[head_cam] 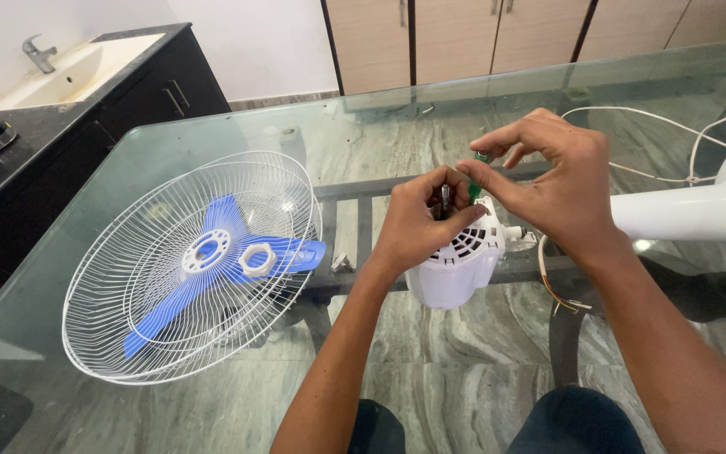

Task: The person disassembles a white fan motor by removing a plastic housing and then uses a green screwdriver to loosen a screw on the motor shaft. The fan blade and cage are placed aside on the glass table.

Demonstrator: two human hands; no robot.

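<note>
My left hand (pixel 422 223) grips the top of a white fan motor housing (pixel 455 265), fingers closed around its metal shaft (pixel 445 197). My right hand (pixel 548 176) pinches a thin green-handled tool (pixel 478 175), likely a screwdriver, just above the shaft, the fingertips of both hands touching. The motor joins a white fan neck (pixel 674 212) leading to the stand at the right. Coloured wires (pixel 552 290) hang from the motor's right side.
A white wire fan guard (pixel 186 265) lies on the glass table (pixel 397 126) at the left, holding a blue blade (pixel 212 269) and a white plastic nut (pixel 257 258). A white power cord (pixel 674 126) trails at the back right. A counter with a sink (pixel 69 71) stands far left.
</note>
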